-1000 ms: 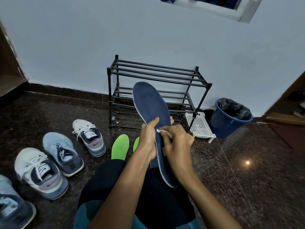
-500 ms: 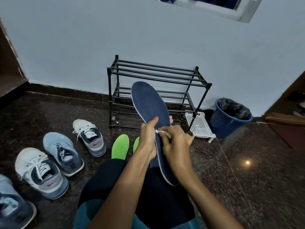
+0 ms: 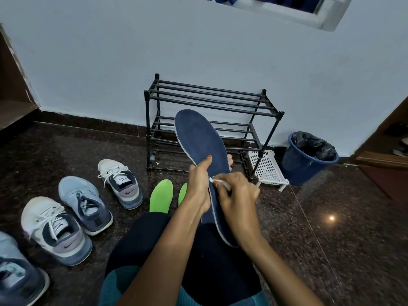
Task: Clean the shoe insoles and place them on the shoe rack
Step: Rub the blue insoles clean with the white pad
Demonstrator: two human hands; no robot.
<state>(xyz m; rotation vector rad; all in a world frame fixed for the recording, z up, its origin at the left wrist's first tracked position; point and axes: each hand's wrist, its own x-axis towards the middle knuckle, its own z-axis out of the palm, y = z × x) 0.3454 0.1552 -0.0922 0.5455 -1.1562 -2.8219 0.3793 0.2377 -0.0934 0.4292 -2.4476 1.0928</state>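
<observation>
Head view: navy insole (image 3: 198, 140) being wiped above the lap, in front of the shoe rack (image 3: 209, 100).

The insole stands tilted, its heel end low on the person's lap and its toe up before the rack's lower shelves. The left hand (image 3: 198, 184) grips its middle, thumb on the top face. The right hand (image 3: 238, 195) pinches a small white wipe (image 3: 220, 183) against the near edge. Two green insoles (image 3: 161, 196) lie on the floor just beyond the knees, and nothing is on the rack yet. The insole looks thin, so hard rubbing could likely bend it or slide it out of the left hand, and the small wipe could slip from the pinch. The sneakers (image 3: 120, 184) to the left carry swoosh logos. No writing can be read.
</observation>
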